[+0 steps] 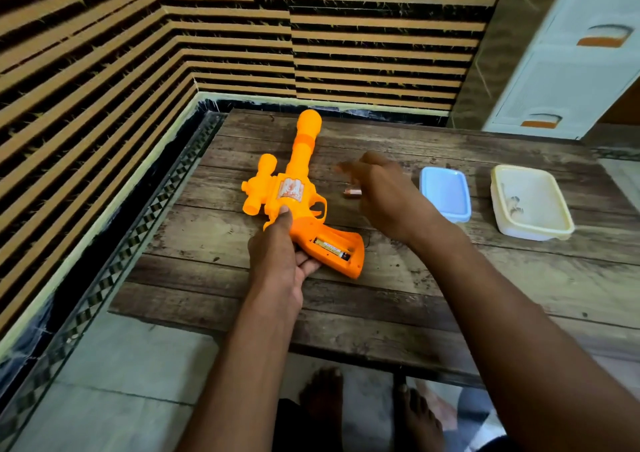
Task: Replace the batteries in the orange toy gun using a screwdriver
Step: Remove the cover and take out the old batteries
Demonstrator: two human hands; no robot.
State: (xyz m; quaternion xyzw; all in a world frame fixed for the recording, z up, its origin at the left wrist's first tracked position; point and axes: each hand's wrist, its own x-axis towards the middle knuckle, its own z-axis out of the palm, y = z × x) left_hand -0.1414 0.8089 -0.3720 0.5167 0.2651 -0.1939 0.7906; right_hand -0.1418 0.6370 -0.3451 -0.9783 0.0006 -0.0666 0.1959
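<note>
The wood tabletop (381, 295) sits by a striped wall (138, 53). The gun (294, 191) label is too blurry to read. Left hand (277, 261) grips the gun; right hand (384, 195) fingers hang loose above a battery (351, 192).

blue lid (446, 191), cream container (531, 202), wooden table (381, 299)

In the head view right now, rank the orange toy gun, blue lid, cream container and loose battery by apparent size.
1. Orange toy gun, clearly largest.
2. Cream container.
3. Blue lid, somewhat smaller than the container.
4. Loose battery, smallest, though the right hand partly hides it.
</note>
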